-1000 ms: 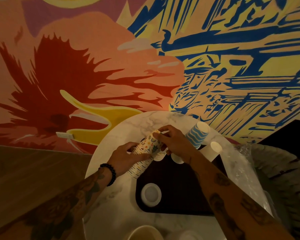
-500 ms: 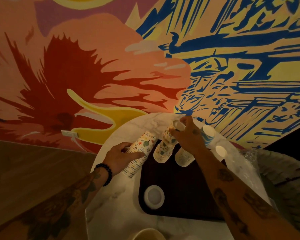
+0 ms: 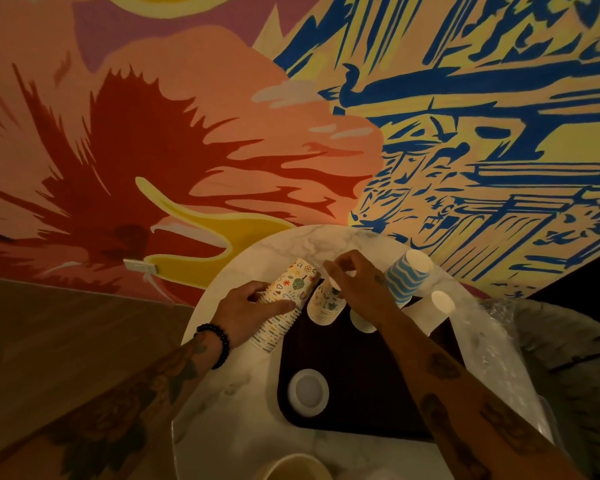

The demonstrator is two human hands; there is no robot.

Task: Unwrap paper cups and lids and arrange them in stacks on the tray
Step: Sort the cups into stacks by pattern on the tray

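Paper cup stack (image 3: 282, 308) in left hand (image 3: 248, 311) slants, bases toward wall (image 3: 187, 133).

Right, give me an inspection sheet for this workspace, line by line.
Surface: round white marble table carrying a dark rectangular tray.
Job's things: long stack of patterned paper cups tilted, left of the tray; short patterned cup stack upturned on the tray; blue wave-striped cup stack upturned, right of the hands; round white lid on the tray.
Clutter: crumpled clear plastic wrap at the table's right edge.
Grippers: left hand grips the long stack; right hand holds the short stack's top.
Cables: what looks like a pale lead under the white wall socket.
Surroundings: painted orange, red and blue mural wall; wooden floor.
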